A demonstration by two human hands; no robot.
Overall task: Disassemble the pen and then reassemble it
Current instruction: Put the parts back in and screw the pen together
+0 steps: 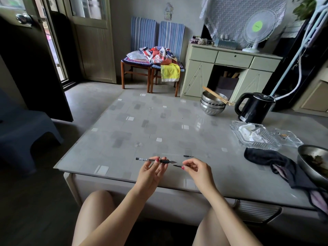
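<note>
My left hand (154, 172) pinches a pen barrel (145, 159) with a clear body, black ribbed grip and pointed tip, held level just above the table's near edge, tip pointing right. My right hand (196, 168) is a little to the right and holds a thin dark pen part (177, 166) between thumb and fingers, its free end aimed at the pen tip with a small gap between them. A short black piece (188, 156) lies on the table (124, 132) behind my right hand.
Stacked steel bowls with chopsticks (213, 103) and a black kettle (253, 108) stand at the far right. Glass trays (255, 134), a dark cloth (276, 162) and a metal bowl (314, 162) crowd the right side. Chairs stand beyond the table.
</note>
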